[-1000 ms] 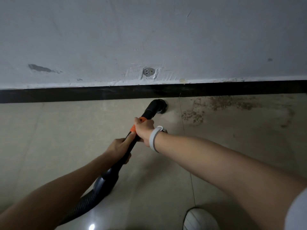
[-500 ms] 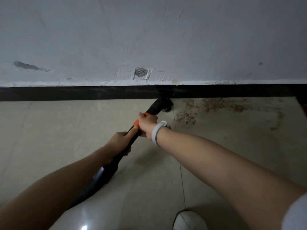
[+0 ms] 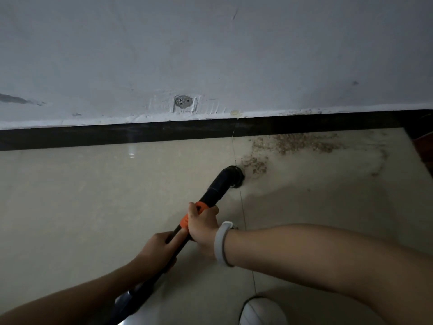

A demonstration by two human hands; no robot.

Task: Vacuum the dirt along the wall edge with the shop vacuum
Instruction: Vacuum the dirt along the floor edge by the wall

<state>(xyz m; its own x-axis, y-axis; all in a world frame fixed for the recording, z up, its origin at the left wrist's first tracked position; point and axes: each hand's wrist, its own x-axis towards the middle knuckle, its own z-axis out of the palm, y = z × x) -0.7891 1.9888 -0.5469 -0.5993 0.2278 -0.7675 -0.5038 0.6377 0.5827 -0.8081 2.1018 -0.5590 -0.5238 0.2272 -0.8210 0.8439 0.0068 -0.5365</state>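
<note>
A black vacuum wand (image 3: pixel 215 187) with an orange collar (image 3: pixel 191 213) slants up from the lower left across the beige tile floor. Its curved nozzle (image 3: pixel 235 175) rests on the floor, touching the left rim of a small brown dirt patch (image 3: pixel 254 164). A longer band of dirt (image 3: pixel 297 143) lies along the black skirting (image 3: pixel 164 132) to the right. My right hand (image 3: pixel 202 227) grips the wand at the orange collar. Lower down the wand, my left hand (image 3: pixel 159 250) holds the shaft. The hose end runs out of view at the bottom left.
A grey-white wall (image 3: pixel 210 55) with a patched hole (image 3: pixel 183 101) rises behind the skirting. A white shoe (image 3: pixel 262 311) shows at the bottom edge. A dark reddish object (image 3: pixel 425 146) stands at the far right by the skirting. A tile joint runs past the nozzle.
The nozzle has drawn back from the skirting toward me and now sits beside the small dirt patch. Both hands kept their hold and the view shifted right and down.
</note>
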